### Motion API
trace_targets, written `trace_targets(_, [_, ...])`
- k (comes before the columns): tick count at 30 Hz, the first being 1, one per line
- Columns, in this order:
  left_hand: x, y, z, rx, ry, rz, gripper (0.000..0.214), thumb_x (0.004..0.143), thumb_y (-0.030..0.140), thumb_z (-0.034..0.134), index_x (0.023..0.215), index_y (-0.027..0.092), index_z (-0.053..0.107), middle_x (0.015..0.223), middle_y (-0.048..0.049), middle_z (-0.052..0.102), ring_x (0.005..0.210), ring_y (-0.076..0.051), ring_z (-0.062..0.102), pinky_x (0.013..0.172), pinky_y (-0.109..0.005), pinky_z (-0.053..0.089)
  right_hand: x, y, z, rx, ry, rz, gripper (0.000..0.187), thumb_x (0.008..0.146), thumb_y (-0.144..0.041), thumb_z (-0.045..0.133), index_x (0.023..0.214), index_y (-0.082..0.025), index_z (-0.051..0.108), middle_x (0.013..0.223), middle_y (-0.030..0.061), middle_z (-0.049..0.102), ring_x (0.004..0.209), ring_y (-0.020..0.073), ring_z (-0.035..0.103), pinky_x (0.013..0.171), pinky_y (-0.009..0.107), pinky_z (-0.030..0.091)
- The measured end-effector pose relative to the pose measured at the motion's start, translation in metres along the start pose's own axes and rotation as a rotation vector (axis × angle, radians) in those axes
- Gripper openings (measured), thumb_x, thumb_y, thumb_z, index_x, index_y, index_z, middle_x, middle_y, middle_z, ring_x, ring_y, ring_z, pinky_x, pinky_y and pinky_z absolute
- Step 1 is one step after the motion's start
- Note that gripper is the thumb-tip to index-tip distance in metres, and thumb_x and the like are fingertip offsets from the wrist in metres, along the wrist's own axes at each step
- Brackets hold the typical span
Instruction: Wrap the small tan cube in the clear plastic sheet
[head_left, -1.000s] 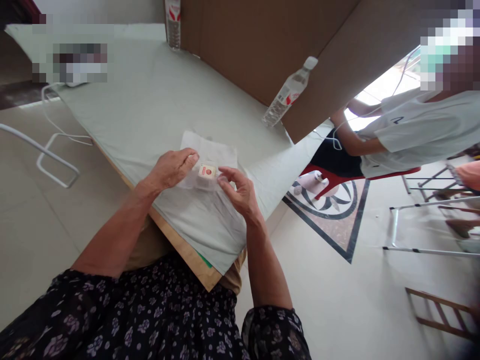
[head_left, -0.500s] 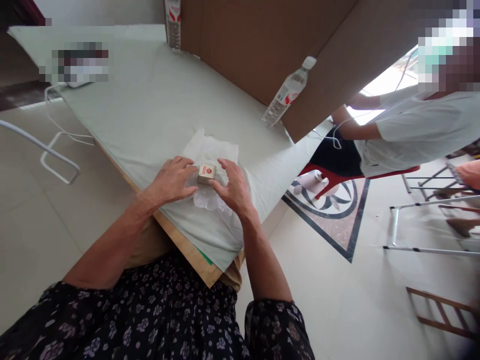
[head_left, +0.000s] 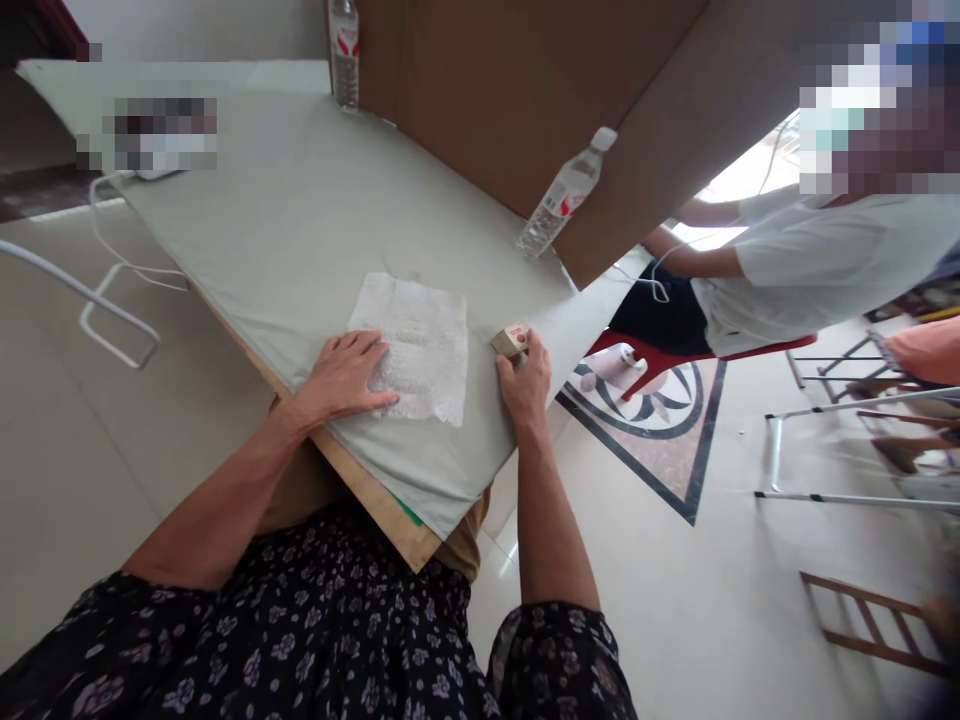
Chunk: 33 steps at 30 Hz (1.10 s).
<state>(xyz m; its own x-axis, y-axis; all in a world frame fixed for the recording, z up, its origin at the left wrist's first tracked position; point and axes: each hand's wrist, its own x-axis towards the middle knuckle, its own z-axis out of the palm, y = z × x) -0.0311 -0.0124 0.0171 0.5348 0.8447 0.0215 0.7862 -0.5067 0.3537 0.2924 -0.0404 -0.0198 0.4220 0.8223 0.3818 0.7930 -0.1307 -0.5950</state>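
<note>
A small cream-coloured box [head_left: 510, 341] with a red print on top is gripped between the thumb and fingers of my right hand [head_left: 528, 378], near the right edge of the cloth-covered table [head_left: 300, 220]. On the cloth lies a sheet of white bubble wrap [head_left: 424, 345], spread out and roughly square. My left hand [head_left: 346, 375] rests flat on the left edge of this sheet, its fingers and thumb stretched out. The box is to the right of the sheet, apart from it.
A large cardboard panel [head_left: 480, 90] stands across the table, with a water bottle [head_left: 566, 195] leaning by it and another bottle [head_left: 346, 60] further left. A white device [head_left: 169, 155] with a cable sits at far left. A person in a white shirt [head_left: 810, 250] sits at right.
My right hand has taken the box off the bubble wrap and moved it right. The crumpled sheet is now spread flatter, and my left hand has come down onto its edge.
</note>
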Motion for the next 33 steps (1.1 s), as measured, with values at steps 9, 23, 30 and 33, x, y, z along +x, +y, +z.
trace_targets(9, [0.000, 0.001, -0.011, 0.120, -0.113, -0.004, 0.078, 0.085, 0.057, 0.072, 0.149, 0.017, 0.055, 0.167, -0.0182, 0.044, 0.153, -0.041, 0.040, 0.122, -0.053, 0.035, -0.050, -0.069, 0.011, 0.060, -0.015, -0.207, 0.034, 0.092, -0.027, 0.058, 0.124, -0.024, 0.068, 0.153, 0.0144, 0.059, 0.142, 0.0314, 0.054, 0.118, 0.058, 0.043])
trace_targets(23, [0.016, -0.001, 0.011, 0.109, 0.077, -0.017, 0.066, 0.097, 0.051, 0.061, 0.153, 0.017, 0.053, 0.169, -0.0186, 0.043, 0.159, -0.038, 0.035, 0.131, -0.059, 0.023, -0.036, -0.093, 0.050, -0.107, -0.429, -0.340, 0.045, 0.104, -0.036, 0.057, 0.145, -0.020, 0.061, 0.160, 0.0148, 0.055, 0.152, 0.0314, 0.047, 0.125, 0.054, 0.036])
trace_targets(30, [0.009, 0.007, 0.017, 0.095, 0.068, -0.059, 0.072, 0.096, 0.051, 0.061, 0.155, 0.012, 0.052, 0.170, -0.0202, 0.041, 0.161, -0.039, 0.031, 0.132, -0.060, 0.021, -0.039, -0.076, 0.043, -0.049, -0.236, -0.244, 0.045, 0.102, -0.037, 0.055, 0.144, -0.021, 0.062, 0.157, 0.0152, 0.059, 0.144, 0.0305, 0.056, 0.120, 0.055, 0.044])
trace_targets(33, [0.009, 0.012, 0.017, 0.089, 0.080, -0.094, 0.073, 0.096, 0.051, 0.060, 0.156, 0.010, 0.051, 0.170, -0.0225, 0.039, 0.161, -0.041, 0.030, 0.132, -0.063, 0.020, -0.038, -0.069, 0.038, 0.002, -0.125, -0.243, 0.038, 0.100, -0.036, 0.057, 0.134, -0.022, 0.068, 0.144, 0.0149, 0.069, 0.133, 0.0294, 0.064, 0.115, 0.054, 0.048])
